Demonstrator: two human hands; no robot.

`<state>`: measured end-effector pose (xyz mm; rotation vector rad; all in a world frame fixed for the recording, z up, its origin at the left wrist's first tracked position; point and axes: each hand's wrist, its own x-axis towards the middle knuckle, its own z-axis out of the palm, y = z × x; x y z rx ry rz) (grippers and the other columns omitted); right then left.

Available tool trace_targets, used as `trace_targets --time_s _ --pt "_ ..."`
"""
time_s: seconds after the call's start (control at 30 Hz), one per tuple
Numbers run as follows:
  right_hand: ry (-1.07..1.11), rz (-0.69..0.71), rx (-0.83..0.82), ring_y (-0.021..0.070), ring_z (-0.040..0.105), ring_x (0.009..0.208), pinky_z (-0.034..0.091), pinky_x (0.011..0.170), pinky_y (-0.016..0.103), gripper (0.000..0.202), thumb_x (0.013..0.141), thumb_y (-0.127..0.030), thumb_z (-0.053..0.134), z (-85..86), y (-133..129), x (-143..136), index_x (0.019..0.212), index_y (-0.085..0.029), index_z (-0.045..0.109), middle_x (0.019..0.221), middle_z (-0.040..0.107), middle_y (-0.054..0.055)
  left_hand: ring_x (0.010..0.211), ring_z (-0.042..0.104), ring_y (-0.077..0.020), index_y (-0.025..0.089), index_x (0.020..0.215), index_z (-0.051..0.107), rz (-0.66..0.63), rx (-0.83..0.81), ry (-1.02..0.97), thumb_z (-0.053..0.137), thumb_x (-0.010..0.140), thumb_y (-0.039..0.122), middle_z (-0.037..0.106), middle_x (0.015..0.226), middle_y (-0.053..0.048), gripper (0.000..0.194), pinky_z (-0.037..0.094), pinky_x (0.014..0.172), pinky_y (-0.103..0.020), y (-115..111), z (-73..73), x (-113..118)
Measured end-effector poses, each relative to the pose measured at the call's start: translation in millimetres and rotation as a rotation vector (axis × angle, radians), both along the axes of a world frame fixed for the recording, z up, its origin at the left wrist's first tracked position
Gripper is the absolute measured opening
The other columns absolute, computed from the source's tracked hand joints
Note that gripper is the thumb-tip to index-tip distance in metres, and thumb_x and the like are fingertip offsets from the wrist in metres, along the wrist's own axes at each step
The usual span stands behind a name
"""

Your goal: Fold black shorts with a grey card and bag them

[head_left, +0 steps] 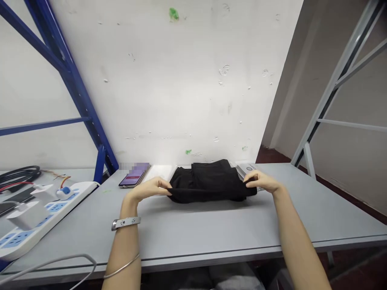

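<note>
A black cloth, partly folded in layers, lies toward the back of the grey table. My left hand pinches its left front corner between thumb and fingers. At the opposite end, my right hand grips the right edge in the same way. Between the two hands the front edge of the cloth is stretched nearly straight. White flat items show behind the cloth, partly covered by it.
A phone lies left of the cloth by a white sheet. A white box is behind my right hand. At the left are a power strip with plugs and cables, and a blue frame. The grey table ends in front.
</note>
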<state>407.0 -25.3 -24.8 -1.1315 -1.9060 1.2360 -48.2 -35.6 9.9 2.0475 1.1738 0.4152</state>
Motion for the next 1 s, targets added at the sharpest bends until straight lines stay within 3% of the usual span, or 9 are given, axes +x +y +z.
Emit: trace_targets --time_s 0.1,0.17,0.27,0.37,0.5,0.6,0.77,0.9,1.0 --pt "-0.095 0.057 -0.095 0.0173 0.061 0.071 0.048 0.065 0.029 0.031 0.065 -0.044 0.080 3.9 -5 3 0.081 -0.018 0.076 0.074 0.068 0.003 0.079 0.060 -0.0203 0.020 0.077 0.075 -0.058 -0.119 -0.024 0.063 0.077 0.036 0.069 0.078 -0.002 0.020 0.045 0.074 -0.027 -1 1.1 -6" --pt "-0.081 0.003 -0.053 0.0185 0.062 0.077 0.049 0.069 0.030 0.033 0.067 -0.046 0.078 4.5 -2 1 0.084 -0.018 0.075 0.080 0.069 0.004 0.078 0.059 -0.0197 0.019 0.077 0.072 0.017 -0.037 -0.096 0.061 0.080 0.041 0.068 0.078 -0.001 0.024 0.044 0.071 -0.027 4 -2.0 -4" --pt "0.046 -0.183 0.088 0.0204 0.064 0.088 0.049 0.077 0.031 0.034 0.072 -0.048 0.073 -0.9 16 -7 0.091 -0.020 0.073 0.093 0.071 0.005 0.073 0.057 -0.0187 0.018 0.077 0.066 0.195 0.200 -0.162 0.052 0.086 0.049 0.064 0.074 -0.001 0.035 0.043 0.067 -0.027 21 -14.2 7" --pt "0.098 -0.418 0.256 0.0215 0.065 0.090 0.050 0.079 0.033 0.028 0.078 -0.042 0.066 -14.9 44 -18 0.097 -0.021 0.070 0.097 0.072 0.006 0.069 0.058 -0.0190 0.019 0.080 0.064 0.477 0.427 0.016 0.045 0.089 0.049 0.063 0.067 -0.001 0.036 0.040 0.064 -0.027 44 -31.3 22" --pt "-0.376 -0.584 0.423 0.0249 0.063 0.094 0.048 0.086 0.038 0.021 0.079 -0.024 0.061 -35.6 73 -34 0.098 -0.019 0.070 0.093 0.071 0.008 0.083 0.064 -0.0250 0.020 0.090 0.067 0.651 0.497 0.313 0.050 0.089 0.036 0.070 0.078 -0.005 0.023 0.041 0.077 -0.033 60 -45.5 34" --pt "-0.691 -0.626 0.551 0.0313 0.056 0.111 0.043 0.095 0.045 0.033 0.080 -0.020 0.061 -40.3 75 -48 0.112 -0.017 0.067 0.110 0.067 0.014 0.090 0.065 -0.0272 0.020 0.099 0.066 0.688 0.495 0.378 0.047 0.092 0.037 0.073 0.086 -0.008 0.026 0.041 0.082 -0.036 56 -45.2 31" --pt "-0.629 -0.460 0.661 0.0302 0.042 0.133 0.032 0.108 0.046 0.049 0.095 -0.037 0.044 -30.1 56 -98 0.140 -0.019 0.050 0.142 0.051 0.013 0.091 0.066 -0.0312 0.018 0.077 0.065 0.714 0.421 0.540 0.040 0.094 0.046 0.072 0.087 -0.015 0.041 0.043 0.077 -0.036 42 -37.5 22" --pt "-0.554 -0.165 0.504 0.0269 0.016 0.149 0.018 0.117 0.047 0.064 0.099 -0.056 0.027 -38.3 39 -148 0.154 -0.025 0.028 0.161 0.025 0.004 0.084 0.067 -0.0287 0.021 0.062 0.057 0.646 0.229 0.468 0.045 0.089 0.048 0.069 0.064 -0.009 0.040 0.043 0.072 -0.033 39 -35.3 18" --pt "-0.616 -0.042 0.401 0.0270 0.006 0.150 0.009 0.119 0.046 0.070 0.098 -0.062 0.018 -53.8 32 -169 0.156 -0.024 0.022 0.163 0.015 0.004 0.083 0.068 -0.0263 0.022 0.063 0.057 0.598 0.172 0.379 0.054 0.083 0.045 0.070 0.062 -0.005 0.030 0.044 0.071 -0.031 43 -36.8 15"
